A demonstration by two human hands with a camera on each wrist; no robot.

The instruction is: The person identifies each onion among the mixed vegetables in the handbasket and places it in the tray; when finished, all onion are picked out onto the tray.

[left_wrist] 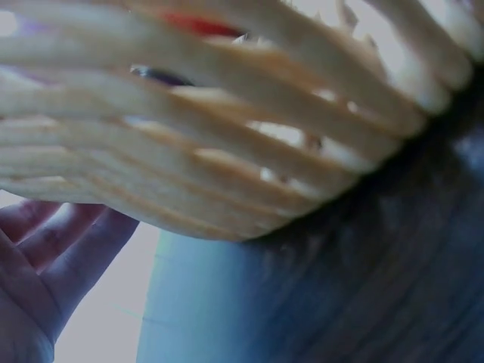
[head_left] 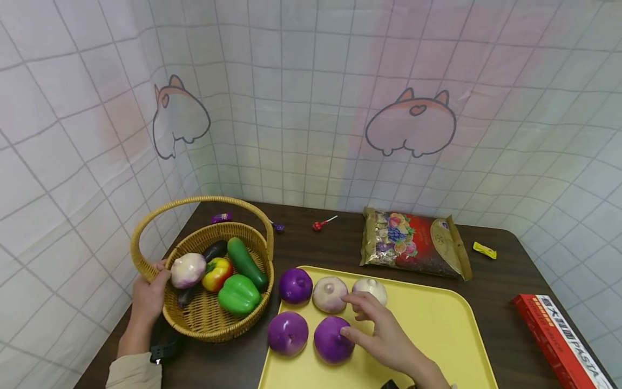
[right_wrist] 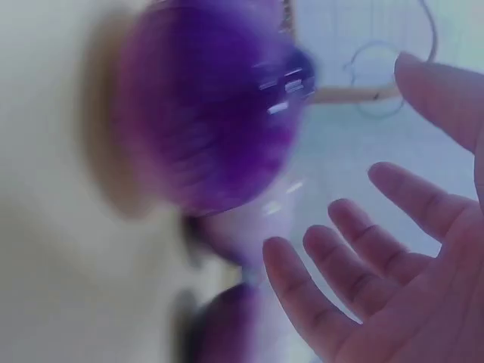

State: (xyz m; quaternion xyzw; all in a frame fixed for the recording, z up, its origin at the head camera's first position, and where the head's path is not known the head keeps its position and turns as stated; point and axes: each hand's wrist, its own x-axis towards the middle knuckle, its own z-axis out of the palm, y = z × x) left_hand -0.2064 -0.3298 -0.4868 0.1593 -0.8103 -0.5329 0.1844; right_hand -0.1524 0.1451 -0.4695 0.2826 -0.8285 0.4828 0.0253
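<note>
A wicker basket (head_left: 214, 329) with a hoop handle stands at the left of the dark table. It holds a pale onion (head_left: 188, 270), an eggplant, a yellow-red pepper, a cucumber and a green pepper (head_left: 238, 294). My left hand (head_left: 148, 294) grips the basket's left rim, and its fingers (left_wrist: 45, 257) lie against the weave (left_wrist: 227, 151). A yellow tray (head_left: 437, 335) carries three purple onions and two pale ones. My right hand (head_left: 359, 316) hovers open over them, its thumb at the front purple onion (head_left: 330, 340) (right_wrist: 204, 113) and its fingertips near the pale onions (head_left: 329, 294).
Behind the tray lies a snack bag (head_left: 413, 243). A red pasta box (head_left: 559, 340) sits at the right edge. A lollipop (head_left: 322, 222), a yellow candy (head_left: 484, 250) and a purple candy (head_left: 221, 218) lie near the cloth-covered back wall.
</note>
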